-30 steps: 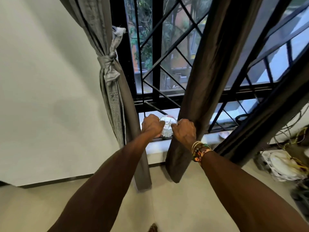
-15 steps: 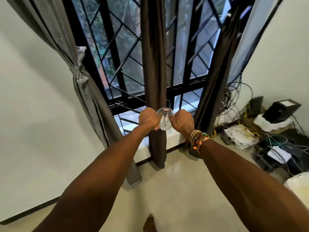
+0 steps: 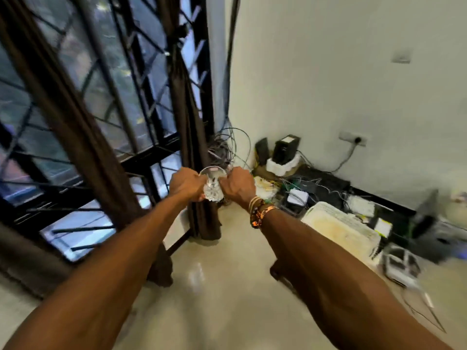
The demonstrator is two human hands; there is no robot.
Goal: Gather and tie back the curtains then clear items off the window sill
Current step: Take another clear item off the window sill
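Both my hands hold a clear cut-glass drinking glass (image 3: 212,186) out in front of me, above the floor. My left hand (image 3: 186,183) grips its left side and my right hand (image 3: 237,186) grips its right side, fingers curled round it. A dark brown curtain (image 3: 73,127) hangs gathered at the left, and a second brown curtain (image 3: 187,117) hangs by the window corner. The white window sill (image 3: 75,231) shows at lower left behind black window bars.
A tangle of cables (image 3: 225,147), a black box (image 3: 285,147), a white keyboard (image 3: 341,228) and other electronics clutter the floor along the right wall. A wall socket (image 3: 353,139) with a plugged cord sits above them. Shiny beige floor lies below my arms.
The view has swung right, away from the tied grey curtain toward the room's corner. Both hands have carried the glass off the sill and to the right.
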